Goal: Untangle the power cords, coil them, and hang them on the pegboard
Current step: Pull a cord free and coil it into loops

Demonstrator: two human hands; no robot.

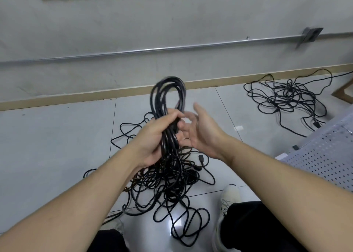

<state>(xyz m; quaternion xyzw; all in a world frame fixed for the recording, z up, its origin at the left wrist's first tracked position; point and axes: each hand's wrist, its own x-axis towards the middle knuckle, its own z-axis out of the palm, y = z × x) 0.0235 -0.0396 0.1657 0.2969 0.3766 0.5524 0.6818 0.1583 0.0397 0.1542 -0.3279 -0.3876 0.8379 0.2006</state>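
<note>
Left hand (pixel 155 137) grips the coiled cord (pixel 168 99), loops standing up above the fist.
Right hand (pixel 200 129) hovers just beside it, fingers relaxed, holding nothing; the tangled pile (pixel 168 185) lies on the floor tiles (pixel 57 146) below, a second tangle (pixel 286 97) near the wall.

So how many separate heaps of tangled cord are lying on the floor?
2: one heap at the person's feet, below the hands, and another heap far right by the wall. More may lie out of view.
</note>
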